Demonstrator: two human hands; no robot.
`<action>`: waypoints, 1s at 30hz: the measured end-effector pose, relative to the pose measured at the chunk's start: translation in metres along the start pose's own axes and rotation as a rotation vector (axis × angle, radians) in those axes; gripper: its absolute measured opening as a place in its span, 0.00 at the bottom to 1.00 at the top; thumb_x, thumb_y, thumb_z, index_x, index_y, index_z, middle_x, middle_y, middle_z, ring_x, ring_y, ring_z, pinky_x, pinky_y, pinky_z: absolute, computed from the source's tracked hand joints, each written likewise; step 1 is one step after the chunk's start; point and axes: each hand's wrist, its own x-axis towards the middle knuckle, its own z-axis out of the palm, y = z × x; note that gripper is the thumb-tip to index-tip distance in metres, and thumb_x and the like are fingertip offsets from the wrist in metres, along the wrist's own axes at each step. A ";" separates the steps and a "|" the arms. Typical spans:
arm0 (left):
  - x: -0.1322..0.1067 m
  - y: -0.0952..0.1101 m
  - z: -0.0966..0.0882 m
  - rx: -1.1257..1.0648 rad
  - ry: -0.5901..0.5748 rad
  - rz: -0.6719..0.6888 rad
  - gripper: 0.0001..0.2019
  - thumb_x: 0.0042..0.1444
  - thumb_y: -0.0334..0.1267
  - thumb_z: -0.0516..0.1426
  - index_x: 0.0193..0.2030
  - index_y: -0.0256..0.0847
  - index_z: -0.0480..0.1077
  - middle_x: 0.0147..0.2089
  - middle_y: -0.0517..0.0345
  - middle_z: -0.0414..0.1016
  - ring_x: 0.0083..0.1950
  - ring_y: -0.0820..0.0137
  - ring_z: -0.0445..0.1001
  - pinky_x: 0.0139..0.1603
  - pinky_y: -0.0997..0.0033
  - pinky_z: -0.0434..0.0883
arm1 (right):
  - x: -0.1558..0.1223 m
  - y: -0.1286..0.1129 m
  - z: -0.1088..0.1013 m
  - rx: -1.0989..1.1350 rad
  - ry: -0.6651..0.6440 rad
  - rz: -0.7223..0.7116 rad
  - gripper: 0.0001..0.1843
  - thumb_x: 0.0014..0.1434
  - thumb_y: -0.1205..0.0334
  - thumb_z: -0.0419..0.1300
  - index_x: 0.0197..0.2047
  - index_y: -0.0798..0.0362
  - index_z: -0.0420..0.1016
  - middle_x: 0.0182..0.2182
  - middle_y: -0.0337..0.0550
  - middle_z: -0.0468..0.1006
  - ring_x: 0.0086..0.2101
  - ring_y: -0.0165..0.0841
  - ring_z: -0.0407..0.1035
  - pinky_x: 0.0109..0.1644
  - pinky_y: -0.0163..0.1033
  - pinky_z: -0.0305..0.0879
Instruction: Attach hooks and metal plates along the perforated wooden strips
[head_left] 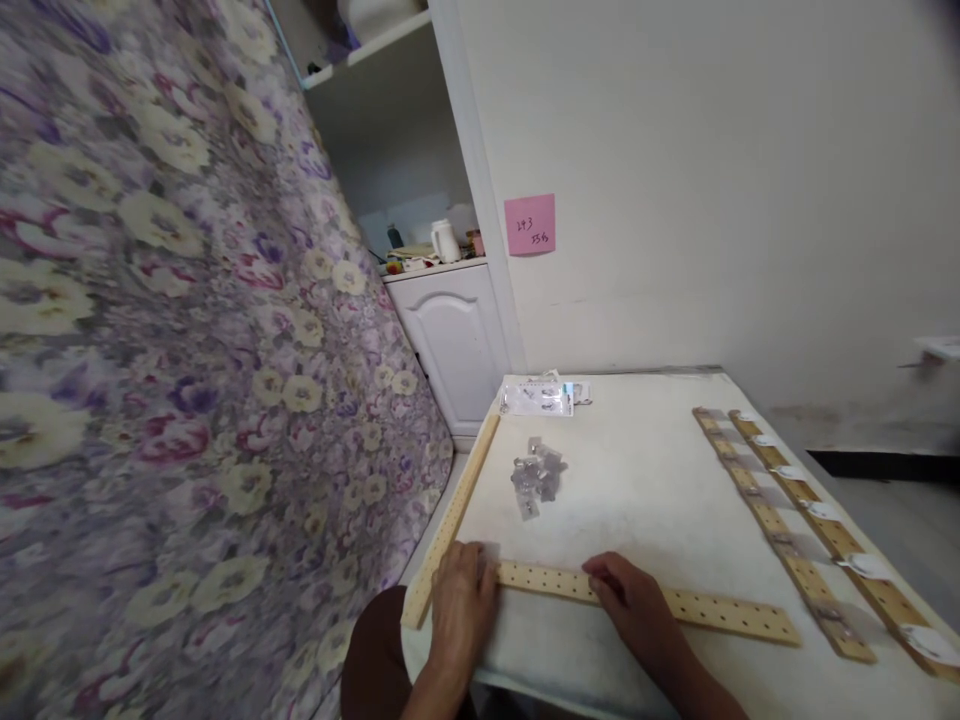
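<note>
Two perforated wooden strips meet at the near left corner of a white table [645, 480]. One strip [705, 606] lies along the near edge, the other strip [457, 510] runs along the left edge. My left hand [461, 600] rests on the corner where they meet, fingers curled over the wood. My right hand [626, 595] presses on the near strip, fingers bent down onto it. A small pile of clear plastic and metal parts [537, 476] lies just beyond the hands.
Two more wooden strips [795, 530] with metal clips and white tags lie along the table's right side. A clear packet [538, 398] sits at the far edge. A floral bedspread [187, 380] fills the left. A white cabinet [454, 340] and a pink note [529, 224] are behind.
</note>
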 end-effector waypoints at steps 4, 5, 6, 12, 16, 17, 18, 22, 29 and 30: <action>0.017 0.032 -0.001 0.059 -0.046 0.065 0.09 0.56 0.35 0.46 0.37 0.42 0.67 0.38 0.54 0.71 0.42 0.64 0.69 0.43 0.66 0.61 | 0.002 0.001 -0.002 0.036 0.009 0.000 0.10 0.56 0.59 0.51 0.37 0.50 0.71 0.33 0.43 0.79 0.35 0.36 0.72 0.41 0.39 0.65; 0.024 0.040 0.001 0.111 -0.063 0.073 0.09 0.56 0.35 0.46 0.36 0.42 0.67 0.38 0.54 0.72 0.43 0.65 0.69 0.43 0.66 0.60 | 0.002 0.001 -0.002 0.042 0.008 -0.001 0.10 0.56 0.59 0.51 0.37 0.50 0.71 0.33 0.43 0.79 0.35 0.36 0.72 0.41 0.39 0.65; 0.031 0.048 0.005 0.165 -0.077 0.069 0.10 0.56 0.35 0.46 0.36 0.42 0.68 0.38 0.54 0.72 0.43 0.64 0.69 0.43 0.66 0.60 | 0.002 0.002 -0.002 0.047 0.004 -0.004 0.10 0.56 0.59 0.51 0.37 0.50 0.71 0.33 0.43 0.79 0.35 0.36 0.72 0.41 0.39 0.65; 0.071 0.068 0.035 0.260 -0.069 -0.003 0.14 0.56 0.41 0.48 0.39 0.36 0.70 0.41 0.46 0.74 0.46 0.59 0.69 0.45 0.61 0.57 | 0.004 0.006 -0.002 0.073 0.001 0.000 0.10 0.55 0.60 0.51 0.37 0.50 0.72 0.34 0.42 0.79 0.36 0.36 0.72 0.42 0.37 0.65; 0.079 0.068 0.045 0.289 -0.078 -0.036 0.14 0.56 0.37 0.47 0.38 0.35 0.71 0.40 0.45 0.75 0.45 0.59 0.70 0.44 0.60 0.57 | 0.006 0.008 -0.002 0.058 -0.002 0.021 0.10 0.55 0.61 0.51 0.37 0.49 0.72 0.33 0.40 0.79 0.36 0.35 0.72 0.41 0.36 0.65; 0.079 0.067 0.046 0.294 -0.080 -0.040 0.14 0.56 0.36 0.46 0.38 0.35 0.72 0.40 0.45 0.76 0.44 0.59 0.71 0.44 0.60 0.57 | 0.006 0.008 -0.002 0.057 -0.001 0.024 0.10 0.55 0.62 0.51 0.37 0.49 0.72 0.33 0.40 0.79 0.36 0.34 0.72 0.41 0.36 0.64; 0.079 0.067 0.046 0.298 -0.082 -0.042 0.14 0.56 0.36 0.46 0.38 0.36 0.72 0.39 0.46 0.76 0.44 0.59 0.71 0.44 0.60 0.58 | 0.007 0.008 -0.002 0.057 -0.002 0.026 0.10 0.55 0.62 0.51 0.37 0.49 0.72 0.33 0.40 0.79 0.36 0.34 0.72 0.41 0.35 0.64; 0.078 0.066 0.047 0.310 -0.078 -0.052 0.14 0.56 0.35 0.45 0.38 0.36 0.72 0.39 0.45 0.76 0.44 0.59 0.71 0.44 0.60 0.58 | 0.008 0.007 -0.004 0.064 -0.007 0.024 0.10 0.55 0.63 0.51 0.37 0.50 0.72 0.33 0.40 0.79 0.36 0.34 0.72 0.41 0.35 0.64; 0.079 0.067 0.053 0.299 -0.057 -0.069 0.16 0.57 0.41 0.44 0.39 0.36 0.70 0.39 0.46 0.76 0.44 0.58 0.72 0.42 0.60 0.60 | 0.008 0.009 -0.003 0.069 0.005 0.018 0.10 0.55 0.64 0.51 0.37 0.49 0.72 0.33 0.40 0.78 0.36 0.34 0.72 0.41 0.35 0.63; 0.080 0.067 0.053 0.296 -0.056 -0.075 0.16 0.58 0.40 0.44 0.38 0.36 0.70 0.39 0.46 0.76 0.44 0.59 0.72 0.42 0.61 0.60 | 0.007 0.009 -0.003 0.070 0.005 0.018 0.10 0.54 0.64 0.51 0.37 0.50 0.72 0.33 0.40 0.78 0.36 0.34 0.72 0.41 0.34 0.63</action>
